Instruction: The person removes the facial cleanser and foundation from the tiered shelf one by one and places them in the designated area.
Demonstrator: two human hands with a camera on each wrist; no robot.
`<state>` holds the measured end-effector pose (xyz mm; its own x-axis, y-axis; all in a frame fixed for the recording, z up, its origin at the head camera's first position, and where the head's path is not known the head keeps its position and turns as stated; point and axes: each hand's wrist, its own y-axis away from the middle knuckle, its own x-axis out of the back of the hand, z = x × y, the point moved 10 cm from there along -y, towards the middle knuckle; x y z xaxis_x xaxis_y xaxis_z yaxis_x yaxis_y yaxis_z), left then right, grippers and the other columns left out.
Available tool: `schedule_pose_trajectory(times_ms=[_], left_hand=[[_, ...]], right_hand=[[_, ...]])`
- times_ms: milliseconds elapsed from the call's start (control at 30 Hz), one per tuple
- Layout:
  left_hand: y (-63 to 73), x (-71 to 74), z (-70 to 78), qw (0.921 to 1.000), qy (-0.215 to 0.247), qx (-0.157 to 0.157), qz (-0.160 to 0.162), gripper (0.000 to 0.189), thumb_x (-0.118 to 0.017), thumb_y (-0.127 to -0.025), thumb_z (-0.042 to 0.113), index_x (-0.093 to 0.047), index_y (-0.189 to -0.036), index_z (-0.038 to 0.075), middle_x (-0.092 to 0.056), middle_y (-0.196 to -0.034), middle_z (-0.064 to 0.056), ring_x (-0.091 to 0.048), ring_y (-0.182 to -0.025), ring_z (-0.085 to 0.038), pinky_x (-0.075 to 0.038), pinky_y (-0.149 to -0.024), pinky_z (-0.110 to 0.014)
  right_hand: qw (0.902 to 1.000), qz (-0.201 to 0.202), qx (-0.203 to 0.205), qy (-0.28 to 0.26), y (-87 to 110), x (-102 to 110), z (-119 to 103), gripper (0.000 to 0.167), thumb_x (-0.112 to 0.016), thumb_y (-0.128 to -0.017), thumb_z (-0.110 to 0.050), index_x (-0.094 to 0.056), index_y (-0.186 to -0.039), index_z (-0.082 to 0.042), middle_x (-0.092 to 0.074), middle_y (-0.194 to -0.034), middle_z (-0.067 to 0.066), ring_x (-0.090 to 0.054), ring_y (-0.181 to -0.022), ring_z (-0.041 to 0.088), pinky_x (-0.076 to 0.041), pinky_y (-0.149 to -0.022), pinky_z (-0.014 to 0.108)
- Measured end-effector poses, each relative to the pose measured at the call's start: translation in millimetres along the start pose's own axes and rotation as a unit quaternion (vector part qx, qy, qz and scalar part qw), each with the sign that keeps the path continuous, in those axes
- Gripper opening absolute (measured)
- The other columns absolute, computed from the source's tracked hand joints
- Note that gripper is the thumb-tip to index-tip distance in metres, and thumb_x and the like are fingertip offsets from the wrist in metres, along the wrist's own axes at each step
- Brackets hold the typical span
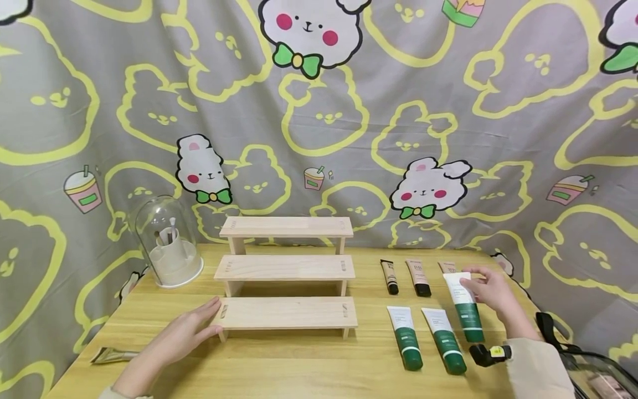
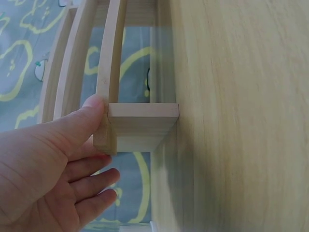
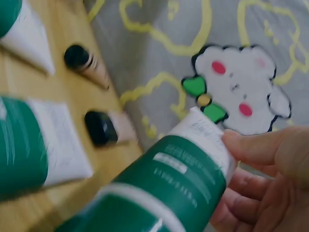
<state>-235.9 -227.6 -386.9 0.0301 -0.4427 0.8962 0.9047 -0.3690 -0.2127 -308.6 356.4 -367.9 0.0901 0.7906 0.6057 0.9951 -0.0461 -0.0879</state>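
My left hand (image 1: 180, 331) is at the left end of the lowest step of a three-tier wooden display stand (image 1: 289, 312). In the left wrist view, its thumb and forefinger pinch the end of the board (image 2: 105, 137), while the other fingers curve loosely below. My right hand (image 1: 492, 291) holds a green-and-white squeeze tube (image 1: 467, 311) by its flat white end, cap toward me. Two matching tubes, one on the left (image 1: 406, 338) and one in the middle (image 1: 444, 341), lie beside it on the table. The held tube partly hides a pink BB cream tube (image 1: 447, 267) behind it.
Farther back lie a small black-capped beige tube (image 1: 390, 276) and another pink tube (image 1: 417, 277). A clear domed brush holder (image 1: 171, 252) stands at the back left. One flat brush (image 1: 112, 355) lies near my left forearm. A clear bag (image 1: 598, 371) is at the right edge.
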Motion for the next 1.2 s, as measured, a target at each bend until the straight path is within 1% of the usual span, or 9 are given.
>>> schedule_pose_trajectory(times_ms=[167,300,400,600,700,833,933,1100,1200], left_hand=[[-0.1,1.6,-0.1,0.9999,-0.005,-0.002,0.01,0.058,-0.06,-0.089,0.032,-0.047,-0.127,-0.01,-0.042,-0.134,-0.024,-0.045,-0.117,-0.041,-0.036,-0.096,-0.053],[-0.6,3.7,0.5,0.9997,-0.01,-0.005,0.023,0.056,-0.062,-0.088,0.028,-0.048,-0.127,-0.01,-0.042,-0.133,-0.024,-0.046,-0.116,-0.041,-0.035,-0.096,-0.052],[0.0,3.0,1.0,0.9997,-0.008,-0.009,0.019,0.056,-0.061,-0.088,0.029,-0.048,-0.126,-0.011,-0.042,-0.133,-0.025,-0.046,-0.116,-0.041,-0.035,-0.096,-0.052],[0.1,3.2,1.3,0.9998,-0.006,-0.01,0.014,0.057,-0.06,-0.089,0.031,-0.048,-0.126,-0.011,-0.042,-0.133,-0.025,-0.045,-0.116,-0.041,-0.035,-0.096,-0.052],[0.0,4.2,1.0,0.9998,-0.008,-0.009,0.017,0.056,-0.061,-0.088,0.029,-0.049,-0.126,-0.011,-0.042,-0.133,-0.025,-0.046,-0.116,-0.041,-0.035,-0.096,-0.052],[0.3,4.2,1.0,0.9998,-0.009,-0.01,0.016,0.056,-0.061,-0.088,0.029,-0.049,-0.126,-0.011,-0.043,-0.133,-0.025,-0.046,-0.116,-0.041,-0.036,-0.095,-0.052],[0.2,4.5,0.9,0.9997,-0.01,-0.01,0.018,0.056,-0.062,-0.088,0.028,-0.049,-0.126,-0.011,-0.043,-0.133,-0.025,-0.046,-0.116,-0.041,-0.036,-0.096,-0.052],[0.3,4.1,0.2,0.9998,-0.008,-0.01,0.014,0.056,-0.061,-0.089,0.03,-0.049,-0.126,-0.01,-0.043,-0.133,-0.024,-0.046,-0.116,-0.04,-0.036,-0.096,-0.052],[1.0,3.2,-0.6,0.9999,-0.008,-0.009,0.009,0.057,-0.06,-0.089,0.032,-0.048,-0.127,-0.01,-0.042,-0.133,-0.025,-0.045,-0.116,-0.041,-0.037,-0.095,-0.052]], right_hand=[[0.9967,-0.052,-0.062,-0.004,-3.0,-9,30,0.041,-0.057,-0.092,-0.016,-0.045,-0.118,0.014,-0.059,-0.075,0.006,-0.055,-0.065,0.018,-0.053,-0.058,0.033],[0.9919,-0.087,-0.092,-0.013,-5.4,-16,46,0.034,-0.056,-0.091,-0.01,-0.046,-0.112,0.014,-0.058,-0.074,0.006,-0.058,-0.065,0.018,-0.054,-0.058,0.034],[0.9872,-0.108,-0.117,-0.014,-5.0,-22,58,0.027,-0.056,-0.09,-0.007,-0.047,-0.107,0.012,-0.059,-0.072,0.006,-0.06,-0.064,0.017,-0.055,-0.057,0.034],[0.9827,-0.114,-0.146,0.005,-3.7,-21,75,0.017,-0.058,-0.089,-0.008,-0.047,-0.089,0.006,-0.053,-0.069,0.003,-0.054,-0.06,0.014,-0.051,-0.054,0.03],[0.9797,-0.117,-0.161,-0.025,-2.2,-21,81,0.017,-0.057,-0.089,-0.005,-0.043,-0.085,0.004,-0.05,-0.068,0.005,-0.052,-0.059,0.016,-0.05,-0.054,0.03],[0.9727,-0.122,-0.188,-0.06,-1.3,-20,88,0.019,-0.056,-0.089,-0.003,-0.039,-0.087,0.004,-0.05,-0.071,0.008,-0.052,-0.062,0.018,-0.05,-0.055,0.03],[0.9722,-0.124,-0.195,-0.036,-2.4,-18,90,0.02,-0.058,-0.089,-0.005,-0.041,-0.088,0.003,-0.05,-0.072,0.009,-0.051,-0.063,0.019,-0.05,-0.055,0.031],[0.9716,-0.134,-0.194,0.023,-3.0,-16,93,0.018,-0.06,-0.088,-0.007,-0.046,-0.079,0.001,-0.049,-0.07,0.007,-0.051,-0.061,0.019,-0.049,-0.055,0.03],[0.9705,-0.138,-0.196,0.023,-1.8,-16,94,0.016,-0.059,-0.089,-0.008,-0.05,-0.08,0.003,-0.052,-0.071,0.008,-0.053,-0.061,0.019,-0.051,-0.056,0.031]])
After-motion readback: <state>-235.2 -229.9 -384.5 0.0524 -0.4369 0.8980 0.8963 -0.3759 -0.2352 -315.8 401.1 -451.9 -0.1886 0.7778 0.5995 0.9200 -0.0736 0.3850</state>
